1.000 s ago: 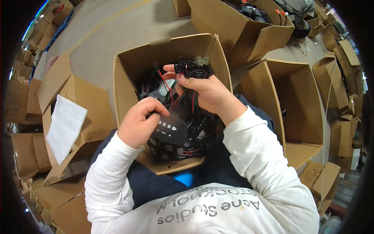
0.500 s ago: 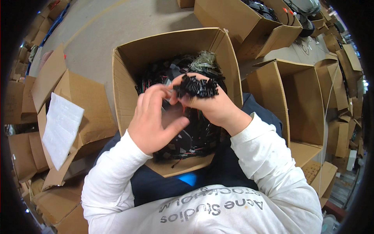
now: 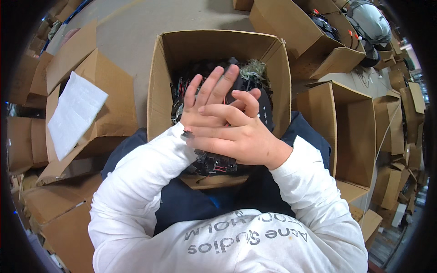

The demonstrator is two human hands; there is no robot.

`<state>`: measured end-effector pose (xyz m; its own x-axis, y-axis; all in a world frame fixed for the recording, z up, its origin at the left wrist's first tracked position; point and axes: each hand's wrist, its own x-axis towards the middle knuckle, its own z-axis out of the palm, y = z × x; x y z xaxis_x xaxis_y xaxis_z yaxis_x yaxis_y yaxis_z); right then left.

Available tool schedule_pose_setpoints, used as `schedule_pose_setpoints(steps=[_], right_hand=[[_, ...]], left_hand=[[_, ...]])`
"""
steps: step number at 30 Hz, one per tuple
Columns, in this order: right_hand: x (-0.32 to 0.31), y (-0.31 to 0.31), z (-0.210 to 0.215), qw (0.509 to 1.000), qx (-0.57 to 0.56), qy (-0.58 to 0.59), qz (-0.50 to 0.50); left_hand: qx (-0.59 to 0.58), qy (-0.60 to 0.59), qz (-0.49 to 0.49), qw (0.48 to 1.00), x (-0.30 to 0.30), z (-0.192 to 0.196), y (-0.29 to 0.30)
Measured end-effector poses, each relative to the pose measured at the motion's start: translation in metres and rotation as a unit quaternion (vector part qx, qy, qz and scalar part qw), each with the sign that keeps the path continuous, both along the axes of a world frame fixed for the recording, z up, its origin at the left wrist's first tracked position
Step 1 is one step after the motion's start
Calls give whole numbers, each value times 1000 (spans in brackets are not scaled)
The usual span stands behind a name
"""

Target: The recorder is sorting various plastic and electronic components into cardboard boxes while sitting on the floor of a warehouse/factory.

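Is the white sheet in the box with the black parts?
No, the sheet lies on the left box, black parts in the middle box.

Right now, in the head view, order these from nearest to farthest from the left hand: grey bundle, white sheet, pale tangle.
1. Pale tangle: in the middle box, up and right of the left hand.
2. White sheet: over the left carton.
3. Grey bundle: near the upper right corner.

Right hand (image 3: 246, 139) now crossed over left hand (image 3: 196, 117).
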<state>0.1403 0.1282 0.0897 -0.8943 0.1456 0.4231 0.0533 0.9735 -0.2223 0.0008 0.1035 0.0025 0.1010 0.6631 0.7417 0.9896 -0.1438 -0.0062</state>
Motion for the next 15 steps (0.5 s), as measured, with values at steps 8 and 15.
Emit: schedule_pose_setpoints(steps=[8, 15], right_hand=[[12, 1, -19, 987, 42, 154, -30], [28, 21, -19, 976, -172, 131, -4]], left_hand=[[-144, 34, -129, 981, -25, 22, -24], [-169, -45, -104, 979, -44, 23, -15]])
